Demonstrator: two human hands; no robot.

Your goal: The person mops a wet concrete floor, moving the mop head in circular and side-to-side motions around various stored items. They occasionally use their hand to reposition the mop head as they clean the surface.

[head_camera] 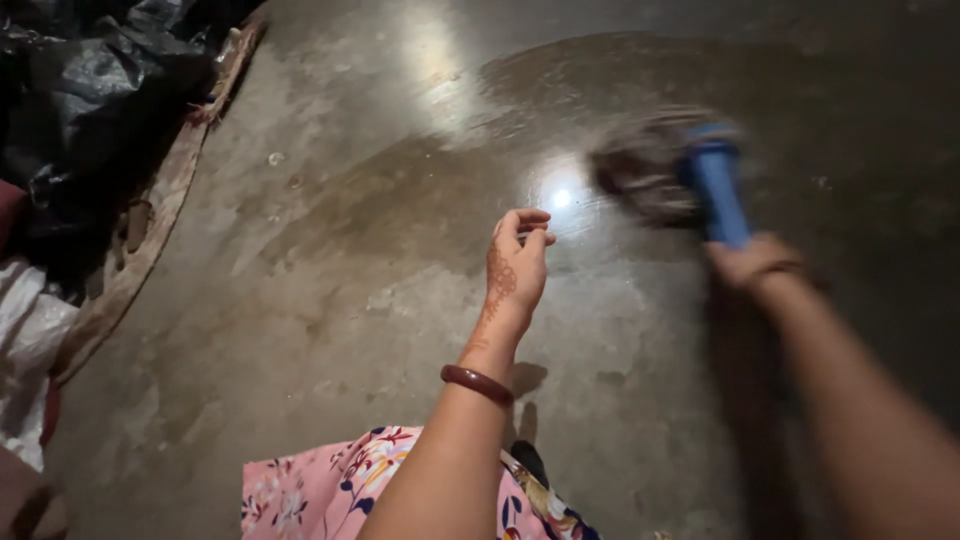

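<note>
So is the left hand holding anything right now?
No, the left hand hangs empty above the wet floor, fingers loosely curled, while the right hand holds the blue-handled broom.

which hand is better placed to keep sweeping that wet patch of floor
Right, most likely. The right hand already grips the blue-handled broom, whose blurred head is over the damp concrete floor. The left hand hangs empty, fingers curled, holding nothing.

Dim scene; glare spot on the wet floor [562,198], right hand [750,262] motion-blurred.

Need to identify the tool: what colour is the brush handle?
Blue handle, gripped by the right hand; head view.
</note>
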